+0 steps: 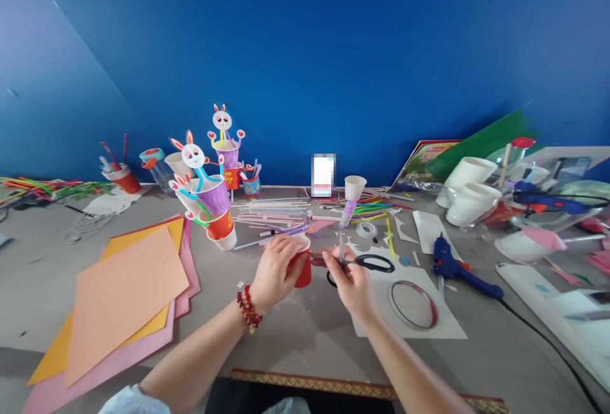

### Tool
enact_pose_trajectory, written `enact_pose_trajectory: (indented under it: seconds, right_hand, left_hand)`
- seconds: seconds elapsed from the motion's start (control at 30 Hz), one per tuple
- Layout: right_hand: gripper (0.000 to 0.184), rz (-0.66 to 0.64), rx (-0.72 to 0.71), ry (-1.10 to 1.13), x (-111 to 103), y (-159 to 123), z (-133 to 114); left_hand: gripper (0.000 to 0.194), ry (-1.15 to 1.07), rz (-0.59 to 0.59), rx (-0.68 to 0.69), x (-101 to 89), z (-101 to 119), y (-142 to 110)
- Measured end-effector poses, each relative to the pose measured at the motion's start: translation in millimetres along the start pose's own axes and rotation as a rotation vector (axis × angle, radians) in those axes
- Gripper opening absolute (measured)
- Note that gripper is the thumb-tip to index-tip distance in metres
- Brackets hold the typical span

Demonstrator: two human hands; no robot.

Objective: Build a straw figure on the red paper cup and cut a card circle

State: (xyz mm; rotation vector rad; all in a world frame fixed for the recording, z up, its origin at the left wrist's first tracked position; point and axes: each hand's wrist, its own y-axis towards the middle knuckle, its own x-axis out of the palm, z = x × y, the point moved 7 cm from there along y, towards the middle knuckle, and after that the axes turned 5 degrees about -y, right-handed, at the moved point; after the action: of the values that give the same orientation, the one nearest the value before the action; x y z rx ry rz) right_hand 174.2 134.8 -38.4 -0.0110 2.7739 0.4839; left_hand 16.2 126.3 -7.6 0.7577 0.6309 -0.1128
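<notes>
My left hand (279, 267) is closed around a red paper cup (304, 275) near the middle of the desk, its fingers over the cup's upper side. In my right hand (355, 288) is a pair of scissors (342, 246) with black handles, gripped near the pivot rather than by the finger loops. The blades are spread: one points up, the other points left toward the cup. Whether that blade touches the cup wall I cannot tell. Red beads circle my left wrist. Just right of my right hand lies a white sheet with cut-outs (381, 319).
At left are stacked coloured papers (126, 296) and rabbit figures on stacked cups (213, 195). Straws (271, 211) lie behind my hands. To the right are a tape ring (433, 315), a blue glue gun (448, 261) with a trailing cord, and white cups (474, 201). A blue wall (305, 71) rises behind.
</notes>
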Motion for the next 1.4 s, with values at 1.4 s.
enact_pose_trajectory:
  seconds: [1.4]
  right_hand:
    - [0.026, -0.180, -0.328, -0.312, -7, 5, -25]
  left_hand:
    - [0.024, -0.219, -0.184, -0.188, 13.3, -13, -2]
